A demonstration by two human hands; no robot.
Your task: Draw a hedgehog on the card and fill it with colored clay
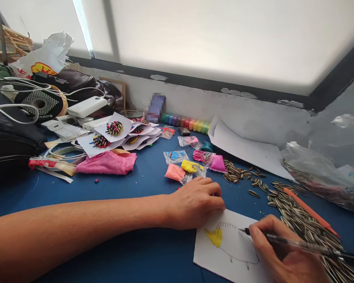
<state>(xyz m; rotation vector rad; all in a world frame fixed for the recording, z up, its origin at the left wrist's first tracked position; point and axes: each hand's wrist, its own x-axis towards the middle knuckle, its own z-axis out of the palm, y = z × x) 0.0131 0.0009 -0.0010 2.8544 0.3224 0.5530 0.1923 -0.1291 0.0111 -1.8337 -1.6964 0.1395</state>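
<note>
My right hand (286, 251) grips a black pen (297, 244), its tip touching a white sheet of paper (205, 255). On the sheet is a drawn outline of a rounded animal with short legs and a row of small loops along its back. A yellow patch (214, 237) covers its pointed front end. My left hand (199, 202) rests at the upper left edge of the sheet, fingers loosely bent and holding nothing. Just beyond it lie small packets of coloured clay: orange (174, 172), yellow (191, 166) and purple (217, 163).
Striped sunflower seeds (295, 212) spread at the right with an orange stick (309, 210) over them, near a plastic bag (327, 173). Seed-decorated papers (115, 129), a pink cloth (106, 163) and a white power bank (87, 107) lie left. White paper (244, 147) leans at the wall.
</note>
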